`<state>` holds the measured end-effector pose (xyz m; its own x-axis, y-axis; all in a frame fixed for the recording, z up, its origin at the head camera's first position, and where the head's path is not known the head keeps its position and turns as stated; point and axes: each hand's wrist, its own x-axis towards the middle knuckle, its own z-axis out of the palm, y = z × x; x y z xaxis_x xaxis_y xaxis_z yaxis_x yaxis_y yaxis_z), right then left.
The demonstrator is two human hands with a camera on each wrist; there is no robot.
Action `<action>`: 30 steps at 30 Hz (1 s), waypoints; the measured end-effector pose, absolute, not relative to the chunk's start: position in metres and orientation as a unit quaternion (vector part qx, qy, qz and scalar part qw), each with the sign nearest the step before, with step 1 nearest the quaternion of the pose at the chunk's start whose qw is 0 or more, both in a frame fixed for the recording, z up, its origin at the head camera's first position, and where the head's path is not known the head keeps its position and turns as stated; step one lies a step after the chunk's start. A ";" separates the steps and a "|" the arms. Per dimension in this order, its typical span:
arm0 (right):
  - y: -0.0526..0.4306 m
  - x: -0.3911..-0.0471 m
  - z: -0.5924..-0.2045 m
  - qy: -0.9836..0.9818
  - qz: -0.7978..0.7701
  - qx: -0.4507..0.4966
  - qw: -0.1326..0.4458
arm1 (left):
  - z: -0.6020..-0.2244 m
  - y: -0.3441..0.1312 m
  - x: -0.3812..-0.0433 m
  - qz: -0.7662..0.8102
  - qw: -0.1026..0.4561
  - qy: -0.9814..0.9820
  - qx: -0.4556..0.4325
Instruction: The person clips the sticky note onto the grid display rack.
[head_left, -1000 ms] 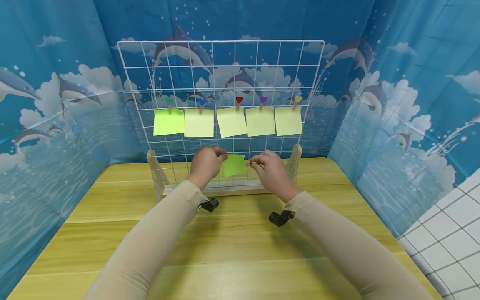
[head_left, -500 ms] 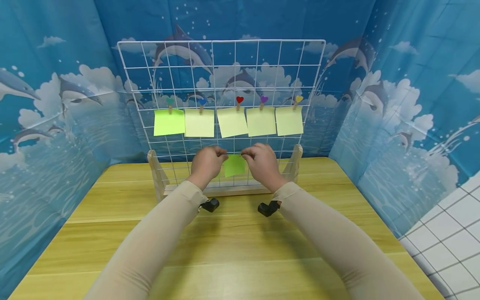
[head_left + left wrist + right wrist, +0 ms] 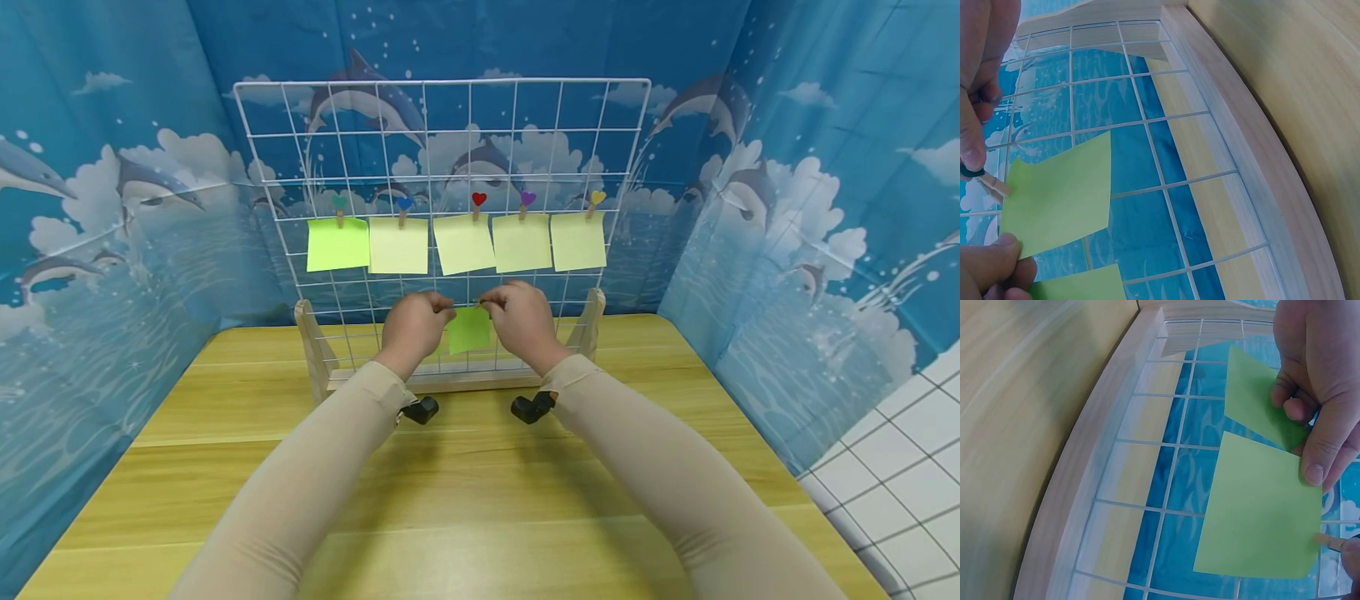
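A green sticky note (image 3: 469, 331) lies against the lower part of a white wire grid (image 3: 471, 81). Its upper left corner is pinched between the thumb and fingers of my left hand (image 3: 412, 329). My right hand (image 3: 527, 322) pinches a small wooden clothespin (image 3: 994, 185) with a dark end at the note's top edge. The clothespin's tip meets the paper near the upper right corner; whether it grips the wire cannot be made out. A second green note (image 3: 1252, 394) hangs beside the first, partly hidden behind my left hand in the head view.
Above my hands, several pale yellow notes (image 3: 399, 247) and a bright green note (image 3: 338, 245) hang in a row from heart-topped clothespins (image 3: 478, 202). A wooden base (image 3: 472, 382) carries the grid on the wooden table (image 3: 465, 500). Dolphin-print curtains (image 3: 810, 233) surround the table.
My right hand has moved left with the clothespin, from beside the note to its upper right corner, then slightly up. My left hand has kept its hold on the note.
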<state>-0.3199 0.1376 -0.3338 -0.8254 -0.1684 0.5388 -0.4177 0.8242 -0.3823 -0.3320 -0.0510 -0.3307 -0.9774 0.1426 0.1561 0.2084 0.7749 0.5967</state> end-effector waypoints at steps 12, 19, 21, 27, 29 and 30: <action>0.135 -0.324 -0.331 -0.933 0.233 0.148 0.230 | -0.331 -0.051 -0.332 -0.328 0.049 -0.939 -0.091; 0.132 -0.324 -0.327 -0.936 0.230 0.150 0.222 | -0.332 -0.050 -0.332 -0.328 0.052 -0.939 -0.091; 0.131 -0.324 -0.326 -0.937 0.233 0.148 0.216 | -0.332 -0.050 -0.332 -0.327 0.055 -0.939 -0.092; 0.129 -0.325 -0.325 -0.942 0.228 0.137 0.202 | -0.334 -0.050 -0.332 -0.324 0.066 -0.939 -0.097; 0.129 -0.325 -0.325 -0.944 0.226 0.136 0.199 | -0.335 -0.050 -0.332 -0.323 0.068 -0.939 -0.097; 0.129 -0.325 -0.325 -0.944 0.227 0.135 0.197 | -0.335 -0.050 -0.332 -0.323 0.070 -0.939 -0.098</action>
<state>-0.3254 0.1287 -0.3252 -0.8859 -0.1649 0.4336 -0.3439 0.8608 -0.3752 -0.3316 -0.0504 -0.3348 -0.9713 0.1382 0.1937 0.2281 0.7725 0.5926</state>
